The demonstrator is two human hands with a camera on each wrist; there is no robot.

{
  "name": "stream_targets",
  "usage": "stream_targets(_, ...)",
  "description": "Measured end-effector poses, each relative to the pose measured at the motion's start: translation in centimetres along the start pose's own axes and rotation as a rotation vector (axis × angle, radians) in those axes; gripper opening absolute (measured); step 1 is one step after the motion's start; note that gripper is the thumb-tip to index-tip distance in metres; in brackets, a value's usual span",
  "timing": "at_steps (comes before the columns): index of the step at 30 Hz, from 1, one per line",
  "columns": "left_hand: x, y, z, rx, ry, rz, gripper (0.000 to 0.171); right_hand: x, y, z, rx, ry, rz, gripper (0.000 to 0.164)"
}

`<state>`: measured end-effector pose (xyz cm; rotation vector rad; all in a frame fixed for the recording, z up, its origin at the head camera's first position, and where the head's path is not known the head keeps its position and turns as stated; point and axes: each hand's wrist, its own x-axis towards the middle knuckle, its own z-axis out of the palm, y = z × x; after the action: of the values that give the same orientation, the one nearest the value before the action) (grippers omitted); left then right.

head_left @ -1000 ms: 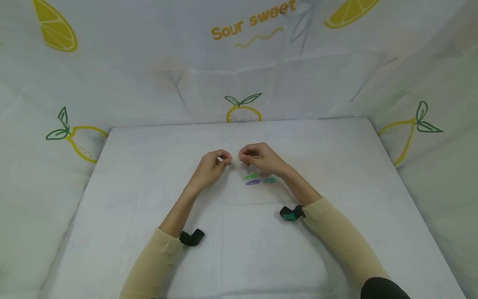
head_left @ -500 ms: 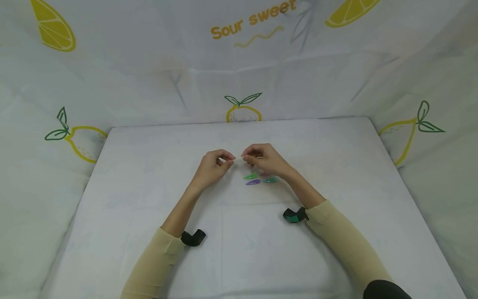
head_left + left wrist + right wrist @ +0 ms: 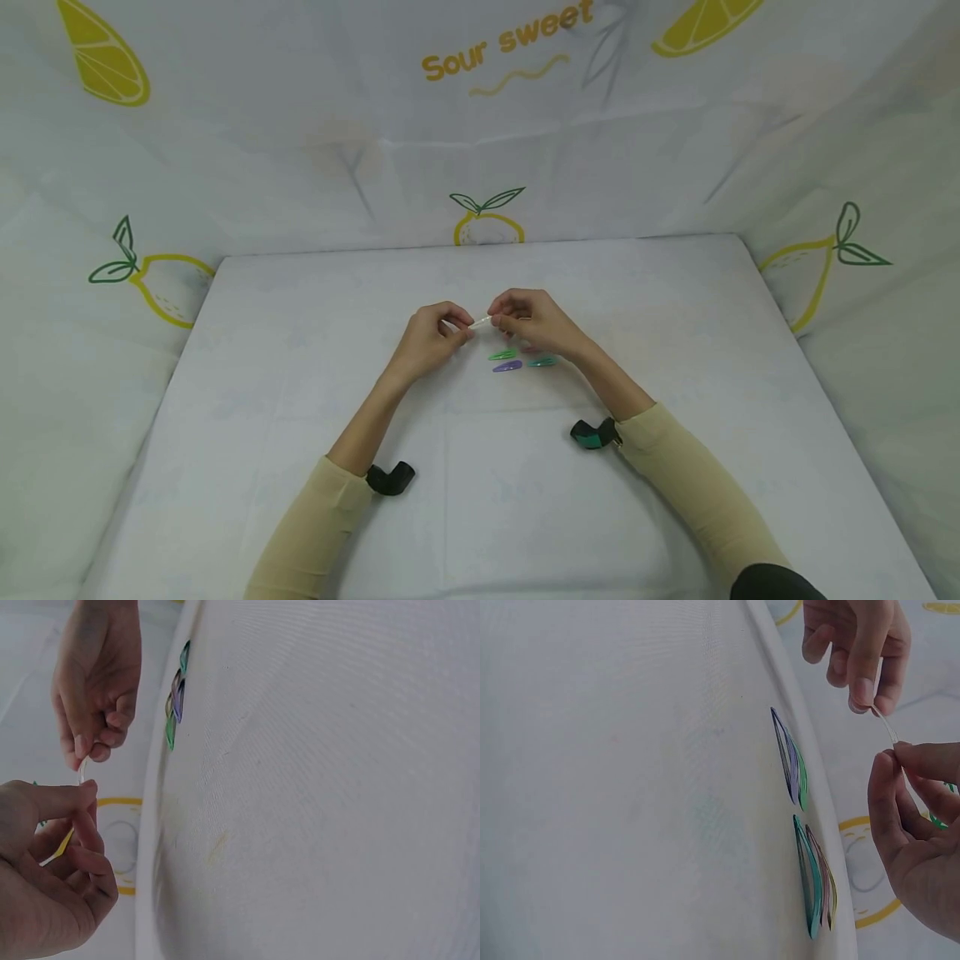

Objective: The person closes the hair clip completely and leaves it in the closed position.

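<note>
From the head view, a pale hair clip (image 3: 481, 321) was held pinched above the table (image 3: 300, 400) between left hand (image 3: 429, 340) and right hand (image 3: 534, 322), drawn slightly closer than before (work judged ongoing); wrist views confirmed both pinches, coloured clips (image 3: 799, 825) lying loose, no container seen.

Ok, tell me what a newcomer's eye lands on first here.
Mid-table, the left hand and right hand pinch the two ends of a thin pale clip above the white table. Just under the right hand lie three small hair clips, green, purple and teal.
</note>
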<state>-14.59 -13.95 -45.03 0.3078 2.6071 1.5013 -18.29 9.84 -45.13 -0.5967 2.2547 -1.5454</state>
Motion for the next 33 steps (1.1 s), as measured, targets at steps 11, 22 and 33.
stream_targets(11, 0.4, -0.2, 0.3, 0.019, -0.001, -0.007, 0.012, -0.1, -0.2, -0.4, -0.087, 0.001, -0.007, 0.020)
stream_targets(22, 0.6, -0.4, 0.9, 0.029, -0.014, -0.027, 0.012, -0.4, 0.0, -1.0, -0.181, -0.012, -0.011, 0.015)
stream_targets(33, 0.4, 0.0, 1.4, 0.045, -0.047, -0.029, 0.010, -0.8, 0.4, -1.3, -0.212, -0.017, -0.003, 0.014)
